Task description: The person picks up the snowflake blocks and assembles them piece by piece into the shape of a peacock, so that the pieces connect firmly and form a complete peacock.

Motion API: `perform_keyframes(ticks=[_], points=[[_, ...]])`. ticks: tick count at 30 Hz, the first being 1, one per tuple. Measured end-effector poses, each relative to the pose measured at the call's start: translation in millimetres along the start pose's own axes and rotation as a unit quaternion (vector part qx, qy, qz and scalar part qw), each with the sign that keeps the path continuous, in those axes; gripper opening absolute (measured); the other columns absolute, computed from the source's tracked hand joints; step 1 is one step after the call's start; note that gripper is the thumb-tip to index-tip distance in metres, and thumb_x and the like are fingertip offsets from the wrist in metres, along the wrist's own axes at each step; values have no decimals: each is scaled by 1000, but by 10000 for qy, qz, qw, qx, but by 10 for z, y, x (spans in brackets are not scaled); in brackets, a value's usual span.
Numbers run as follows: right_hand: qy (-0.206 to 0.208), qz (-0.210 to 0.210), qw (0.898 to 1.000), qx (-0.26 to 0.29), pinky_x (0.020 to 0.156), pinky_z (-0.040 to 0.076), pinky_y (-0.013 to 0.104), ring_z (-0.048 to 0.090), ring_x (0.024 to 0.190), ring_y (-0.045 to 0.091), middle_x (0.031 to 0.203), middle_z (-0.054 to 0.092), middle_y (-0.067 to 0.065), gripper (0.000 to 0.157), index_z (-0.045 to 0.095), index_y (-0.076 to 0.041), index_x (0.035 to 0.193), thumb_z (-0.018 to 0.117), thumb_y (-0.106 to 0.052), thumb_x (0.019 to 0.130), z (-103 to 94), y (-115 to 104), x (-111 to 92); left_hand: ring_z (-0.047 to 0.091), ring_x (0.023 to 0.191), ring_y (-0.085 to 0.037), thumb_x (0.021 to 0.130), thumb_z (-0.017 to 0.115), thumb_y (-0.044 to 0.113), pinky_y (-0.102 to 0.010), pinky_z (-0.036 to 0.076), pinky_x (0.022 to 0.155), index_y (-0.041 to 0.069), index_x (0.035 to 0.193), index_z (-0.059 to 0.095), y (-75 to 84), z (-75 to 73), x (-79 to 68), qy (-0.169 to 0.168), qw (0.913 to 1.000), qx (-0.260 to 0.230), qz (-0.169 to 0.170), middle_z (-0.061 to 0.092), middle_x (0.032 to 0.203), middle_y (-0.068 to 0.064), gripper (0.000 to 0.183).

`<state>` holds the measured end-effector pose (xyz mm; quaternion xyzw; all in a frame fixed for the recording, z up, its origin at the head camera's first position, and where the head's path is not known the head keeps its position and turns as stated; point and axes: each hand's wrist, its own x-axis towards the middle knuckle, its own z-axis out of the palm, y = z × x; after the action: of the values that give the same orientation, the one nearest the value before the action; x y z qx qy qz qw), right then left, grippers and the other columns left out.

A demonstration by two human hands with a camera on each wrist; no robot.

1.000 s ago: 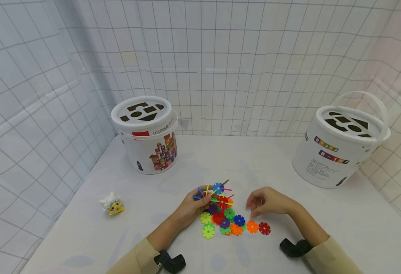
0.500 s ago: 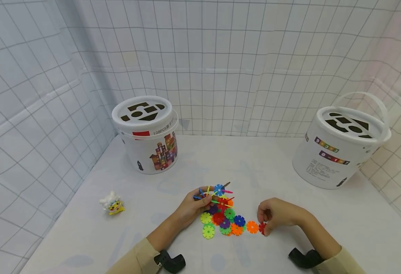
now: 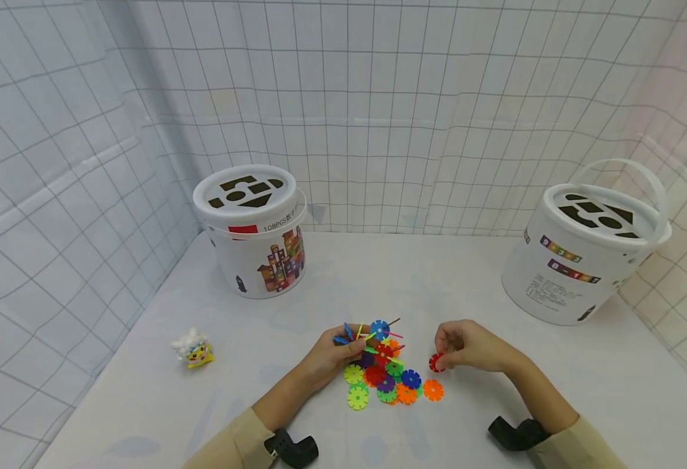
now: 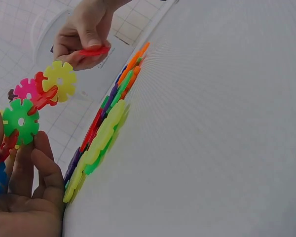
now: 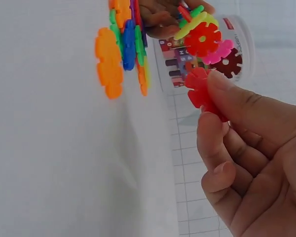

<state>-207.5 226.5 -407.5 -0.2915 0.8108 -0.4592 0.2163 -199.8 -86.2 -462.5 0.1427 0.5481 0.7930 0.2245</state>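
My left hand (image 3: 333,355) grips a cluster of interlocked notched plastic discs, among them a light blue disc (image 3: 380,329), a green disc (image 4: 21,121) and a yellow disc (image 4: 59,81). Between thumb and forefinger, my right hand (image 3: 475,346) pinches a red notched disc (image 5: 200,91) above the table. Under and beside the cluster lies a pile of loose discs, with a dark blue disc (image 3: 410,378) and a yellow-green disc (image 3: 358,397) at its edges. A single orange disc (image 3: 433,390) lies at the pile's right end.
A white lidded bucket (image 3: 249,260) stands at the back left, and another bucket (image 3: 560,280) with a raised handle at the back right. A small white and yellow figurine (image 3: 193,350) sits on the left of the table (image 3: 414,273). Tiled-pattern sheeting encloses the back and sides.
My right hand has reached down to the red disc at the row's right end, pinched it and lifted it up and left. The left hand, still holding the cluster, has barely moved.
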Motion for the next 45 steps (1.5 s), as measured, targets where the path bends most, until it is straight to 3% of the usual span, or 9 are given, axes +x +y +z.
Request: perform_keyframes(ticks=[9, 16, 19, 24, 28, 32, 37, 41, 45], points=[[714, -499, 9961, 116, 71, 57, 33, 65, 72, 30, 82, 68, 9, 16, 58, 0, 92, 72, -6, 88, -26, -137, 196, 56, 97, -10, 94, 67, 17, -21, 48, 80, -4, 117, 58, 3, 28, -9, 2, 10000, 9, 21, 64, 116, -2, 33], [1145, -707, 9909, -65, 74, 57, 32, 67, 77, 31, 85, 69, 7, 15, 60, -2, 93, 72, -8, 88, 25, -203, 343, 59, 98, -12, 96, 57, 11, -25, 49, 83, -10, 131, 46, 12, 50, 5, 143, 9998, 50, -115, 58, 124, -6, 42], [1137, -819, 9901, -79, 74, 57, 31, 67, 78, 27, 87, 68, 7, 13, 61, -2, 94, 71, -7, 89, 69, -215, 408, 59, 102, -13, 98, 52, 12, -28, 50, 89, -11, 136, 40, 15, 47, 13, 156, 9997, 70, -190, 57, 127, -7, 47], [974, -1069, 9895, -60, 74, 57, 31, 68, 79, 28, 89, 68, 9, 8, 63, -1, 95, 69, -4, 91, 157, -209, 477, 60, 102, -16, 100, 46, 15, -34, 48, 95, -11, 140, 36, 12, 36, 27, 109, 9996, -16, -266, 61, 110, -4, 48], [946, -1182, 9885, -46, 75, 57, 31, 68, 80, 30, 88, 69, 8, 5, 65, -1, 94, 68, -4, 91, 228, -198, 513, 57, 104, -17, 104, 44, 19, -38, 46, 98, -9, 144, 30, 0, 26, 38, -31, 9996, -128, -239, 57, 110, -3, 50], [1025, -1172, 9875, -221, 76, 56, 29, 68, 79, 21, 88, 69, 5, 4, 68, -3, 93, 69, -6, 91, 290, -194, 540, 57, 104, -16, 105, 44, 20, -37, 47, 97, -9, 144, 30, -9, 15, 40, -70, 9995, -208, -223, 57, 108, -1, 51], [1233, -1323, 9819, -567, 75, 56, 29, 66, 77, 12, 86, 70, -1, 4, 69, -4, 91, 70, -7, 90, 365, -210, 556, 61, 104, -15, 101, 50, 10, -33, 48, 97, -15, 139, 30, -16, 20, 32, -260, 9992, -185, -232, 63, 108, -2, 49], [1192, -1654, 9752, -862, 73, 56, 29, 63, 77, 10, 84, 69, -4, 5, 69, -8, 89, 70, -3, 89, 431, -257, 570, 62, 103, -16, 94, 61, 4, -31, 49, 94, -13, 137, 32, -19, 37, 33, -3, 9998, 112, -193, 62, 112, -8, 54], [1202, -1989, 9655, -1176, 68, 55, 30, 61, 74, 7, 82, 67, -5, 10, 68, -9, 86, 71, 0, 87, 483, -311, 571, 61, 101, -16, 92, 64, 2, -28, 50, 92, -10, 132, 34, -12, 47, 36, 278, 9990, 299, -201, 58, 111, -9, 52]])
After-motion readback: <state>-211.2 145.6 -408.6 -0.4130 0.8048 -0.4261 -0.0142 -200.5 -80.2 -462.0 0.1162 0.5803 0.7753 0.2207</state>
